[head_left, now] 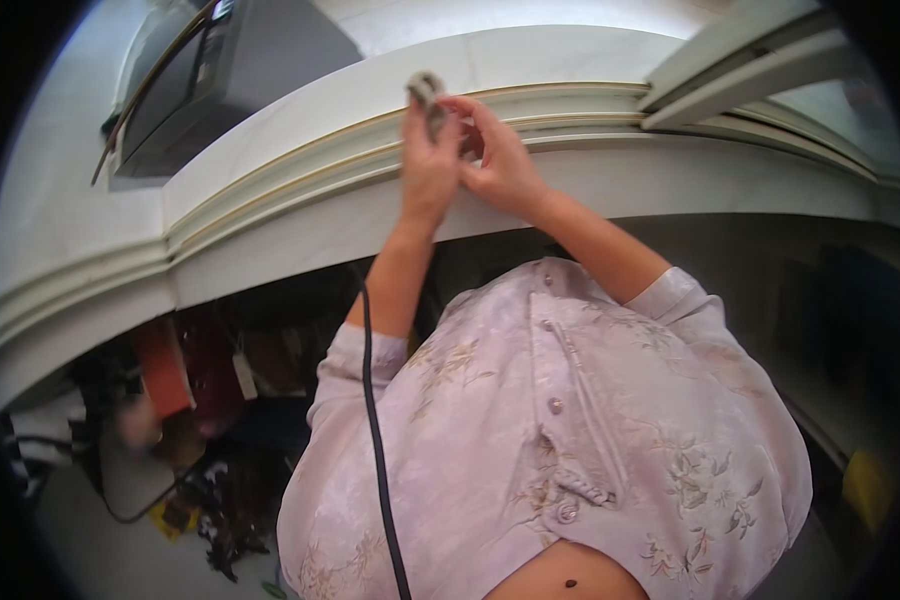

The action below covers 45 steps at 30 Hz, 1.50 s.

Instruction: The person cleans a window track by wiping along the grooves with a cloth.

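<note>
Both hands are raised together over the pale ledge (300,185), at the upper middle of the view. My left hand (430,165) is closed round a small grey-brown bundle (426,88), which looks like cloth and sticks up above the fingers. Close against it on the right, my right hand (500,160) has its fingers bent and pressed toward the same spot. Something small and dark shows between its thumb and fingers, too blurred to name.
A dark grey box-shaped appliance (235,85) stands at the upper left. Sliding-frame tracks run along the ledge to a white frame (750,75) at the upper right. A black cable (372,400) hangs before the patterned shirt. Mixed items, one orange (162,365), lie below left.
</note>
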{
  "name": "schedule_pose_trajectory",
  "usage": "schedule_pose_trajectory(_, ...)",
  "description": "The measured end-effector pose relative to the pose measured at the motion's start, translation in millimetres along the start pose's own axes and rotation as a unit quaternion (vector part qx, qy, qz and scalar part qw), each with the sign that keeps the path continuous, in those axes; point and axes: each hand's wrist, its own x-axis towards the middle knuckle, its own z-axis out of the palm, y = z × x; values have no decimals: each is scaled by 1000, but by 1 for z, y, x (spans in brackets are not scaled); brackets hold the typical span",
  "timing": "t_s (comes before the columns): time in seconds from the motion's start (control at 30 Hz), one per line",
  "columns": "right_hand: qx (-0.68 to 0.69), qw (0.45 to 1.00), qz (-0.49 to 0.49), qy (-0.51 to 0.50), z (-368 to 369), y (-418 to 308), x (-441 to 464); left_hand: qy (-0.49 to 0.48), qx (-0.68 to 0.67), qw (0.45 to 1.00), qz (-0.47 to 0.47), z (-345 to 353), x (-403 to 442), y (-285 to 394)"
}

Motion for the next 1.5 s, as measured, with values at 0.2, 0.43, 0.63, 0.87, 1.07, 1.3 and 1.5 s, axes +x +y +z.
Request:
schedule_pose_trajectory(0.2,-214,967,-127,60,-64,-43,-31,63,405,866,285,-27,16,35)
schedule_pose_trajectory(0.43,-468,802,-166,332,-187,-34,-82,-156,390,869,261,39,40,11)
schedule_pose_trajectory(0.63,-544,767,-21,340,-189,-5,-74,-293,517,712,374,135,73,-53)
schedule_pose_trajectory(0.87,-540,777,1,323,-192,-12,-77,-330,557,652,395,132,79,-39)
schedule_pose_trajectory(1.07,-528,780,-6,337,-198,-7,-80,-424,623,625,204,101,84,-15)
schedule_pose_trajectory(1.3,-544,766,5,342,-198,-6,-83,-376,477,684,403,139,97,-54)
schedule_pose_trajectory(1.5,-545,767,-8,338,-198,-8,-87,-498,573,604,245,134,96,-19)
